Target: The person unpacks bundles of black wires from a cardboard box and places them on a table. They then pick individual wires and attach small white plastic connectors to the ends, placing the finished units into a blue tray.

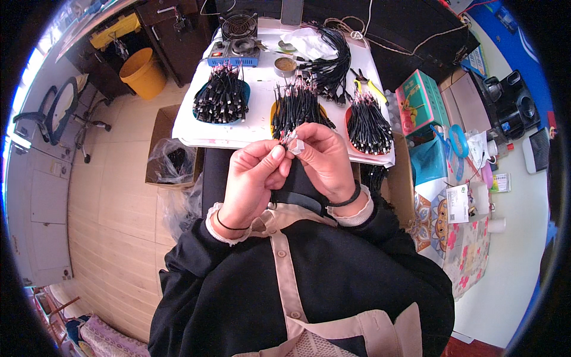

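Note:
Close together at the near edge of the white table, both my hands are closed in a pinch. My left hand (254,172) grips a short black cable by its end, where fine reddish wires show. At those wires, my right hand (326,162) pinches a small whitish piece (295,146), too small to make out. Just beyond my fingers, a bundle of black cables (297,107) with stripped pinkish ends lies in a yellow tray. Similar cable bundles fill a blue tray (221,102) on the left and a red tray (367,125) on the right.
At the back of the table (190,128) stand a blue-based device with a fan (233,59) and a small round tin (285,65). Yellow-handled pliers (372,89) lie behind the right tray. A cardboard box (160,131) with plastic bags sits on the floor, left.

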Demonstrator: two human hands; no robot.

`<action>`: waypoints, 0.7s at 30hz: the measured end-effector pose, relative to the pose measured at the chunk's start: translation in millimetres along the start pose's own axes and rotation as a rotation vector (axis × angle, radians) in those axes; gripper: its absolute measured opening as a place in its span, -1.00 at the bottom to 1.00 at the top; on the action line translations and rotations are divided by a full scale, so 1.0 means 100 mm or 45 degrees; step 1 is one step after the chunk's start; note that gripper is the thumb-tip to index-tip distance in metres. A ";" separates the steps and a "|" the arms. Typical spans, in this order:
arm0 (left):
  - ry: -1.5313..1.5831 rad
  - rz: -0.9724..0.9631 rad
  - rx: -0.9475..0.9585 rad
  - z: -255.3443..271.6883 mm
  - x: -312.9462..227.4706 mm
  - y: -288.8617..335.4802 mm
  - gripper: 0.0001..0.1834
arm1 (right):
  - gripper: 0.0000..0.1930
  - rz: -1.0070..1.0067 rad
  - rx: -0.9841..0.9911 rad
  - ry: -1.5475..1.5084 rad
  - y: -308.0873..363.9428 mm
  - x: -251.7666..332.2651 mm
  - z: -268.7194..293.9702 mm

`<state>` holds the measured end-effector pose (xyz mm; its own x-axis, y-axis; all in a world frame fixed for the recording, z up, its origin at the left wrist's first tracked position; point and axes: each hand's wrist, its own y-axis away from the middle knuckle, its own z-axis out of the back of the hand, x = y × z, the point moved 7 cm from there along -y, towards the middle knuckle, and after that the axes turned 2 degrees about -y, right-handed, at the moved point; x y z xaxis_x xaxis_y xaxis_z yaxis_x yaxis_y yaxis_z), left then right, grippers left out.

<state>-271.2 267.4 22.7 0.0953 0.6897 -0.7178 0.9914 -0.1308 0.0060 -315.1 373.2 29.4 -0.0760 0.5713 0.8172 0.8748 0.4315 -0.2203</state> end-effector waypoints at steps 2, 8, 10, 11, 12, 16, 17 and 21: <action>0.045 0.018 0.021 -0.01 0.02 0.01 -0.83 | -0.86 -0.058 0.001 -0.226 0.03 -0.08 0.00; 0.088 0.047 0.048 0.00 0.01 0.03 -0.82 | -0.87 -0.155 0.019 -0.388 0.07 -0.13 -0.04; 0.049 0.043 0.026 0.01 0.01 0.04 -0.82 | -0.87 -0.139 0.040 -0.299 0.06 -0.07 -0.05; 0.015 0.024 0.035 0.01 0.00 0.05 -0.82 | -0.88 -0.146 0.064 -0.235 0.06 -0.04 -0.06; -0.019 0.005 0.041 0.01 -0.01 0.05 -0.82 | -0.88 -0.153 0.087 -0.173 0.06 0.00 -0.06; -0.180 -0.070 0.062 0.00 -0.05 0.07 -0.84 | -0.89 -0.076 0.103 0.049 0.07 0.06 -0.06; -0.164 -0.064 0.083 -0.01 -0.05 0.07 -0.84 | -0.88 -0.162 0.136 -0.133 0.08 0.01 -0.09; -0.085 -0.021 0.132 -0.01 -0.02 0.09 -0.84 | -0.84 -0.381 0.200 -0.607 0.10 -0.15 -0.19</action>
<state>-261.9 265.8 25.4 0.0697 0.6438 -0.7620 0.9778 -0.1954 -0.0757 -296.1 356.2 25.2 -0.5479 0.6437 0.5343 0.7032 0.7003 -0.1226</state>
